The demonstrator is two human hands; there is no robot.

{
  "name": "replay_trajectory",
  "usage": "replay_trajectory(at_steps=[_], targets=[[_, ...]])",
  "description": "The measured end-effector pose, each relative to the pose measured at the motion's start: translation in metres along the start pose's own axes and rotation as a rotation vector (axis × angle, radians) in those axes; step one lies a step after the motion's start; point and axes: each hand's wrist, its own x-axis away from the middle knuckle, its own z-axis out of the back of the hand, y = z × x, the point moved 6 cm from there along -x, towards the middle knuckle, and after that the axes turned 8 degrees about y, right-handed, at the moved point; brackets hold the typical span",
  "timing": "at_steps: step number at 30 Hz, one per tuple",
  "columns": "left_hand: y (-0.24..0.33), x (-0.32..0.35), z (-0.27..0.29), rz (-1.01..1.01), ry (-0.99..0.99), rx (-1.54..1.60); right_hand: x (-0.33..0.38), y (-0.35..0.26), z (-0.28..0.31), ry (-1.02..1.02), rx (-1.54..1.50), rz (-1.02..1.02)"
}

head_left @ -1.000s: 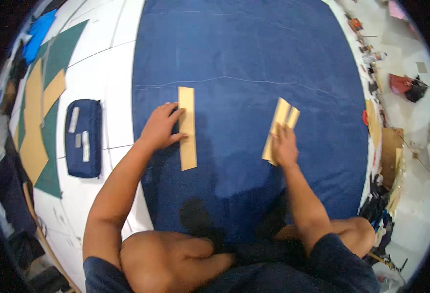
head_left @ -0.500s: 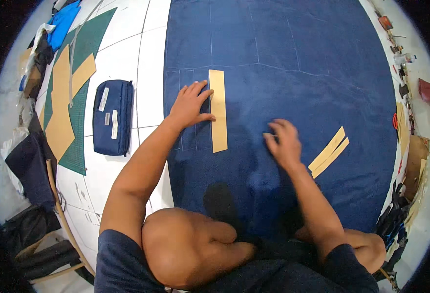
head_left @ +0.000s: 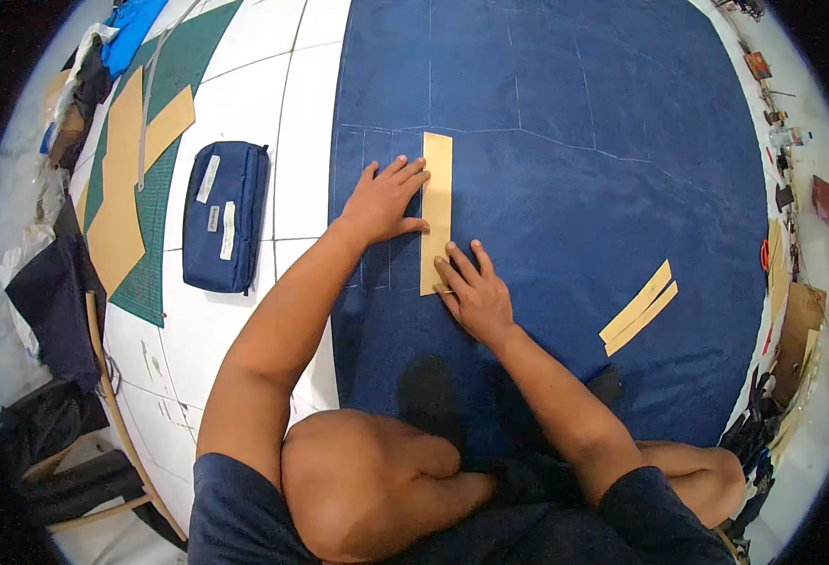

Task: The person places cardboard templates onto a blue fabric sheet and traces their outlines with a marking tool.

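Note:
A long tan card strip (head_left: 439, 188) lies upright in the view on a large sheet of navy fabric (head_left: 565, 217). Thin pale lines are drawn on the cloth around and above it. My left hand (head_left: 383, 201) rests flat with fingers spread, its fingertips and thumb at the strip's left edge. At the lower right of the strip, my right hand (head_left: 480, 297) presses down with its fingers apart, fingertips on the card. Farther right, two narrower tan card strips (head_left: 639, 306) lie slanted side by side on the fabric.
A navy zipped pouch (head_left: 224, 218) sits on the white tiled floor (head_left: 287, 202) left of the cloth. Beyond it, tan card pieces (head_left: 118, 221) and a metal ruler (head_left: 143, 122) lie on a green mat (head_left: 155, 282). Red-handled scissors (head_left: 765, 254) are at the right edge.
My right hand has moved left from above the bare cloth and come down onto the strip's lower end. The left hand stays by the strip's left edge. The whole view has shifted slightly.

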Motion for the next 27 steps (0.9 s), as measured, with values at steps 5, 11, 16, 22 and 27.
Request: replay_trajectory(at_steps=[5,11,16,22,27], targets=[[0.003,0.000,0.001,0.001,0.003,0.017,0.003,-0.001,0.004,0.026,0.034,0.029],[0.004,-0.003,0.001,-0.010,0.010,0.006,0.025,-0.014,0.008,-0.181,-0.241,-0.048],[0.004,-0.002,0.005,-0.004,-0.005,0.018,0.076,-0.091,0.004,-0.371,-0.109,0.051],[0.005,-0.004,0.003,0.020,-0.055,-0.001,0.074,-0.105,-0.018,-0.418,-0.609,0.132],[0.007,-0.005,0.005,0.002,-0.059,-0.037,-0.010,-0.006,0.028,0.009,-0.148,-0.138]])
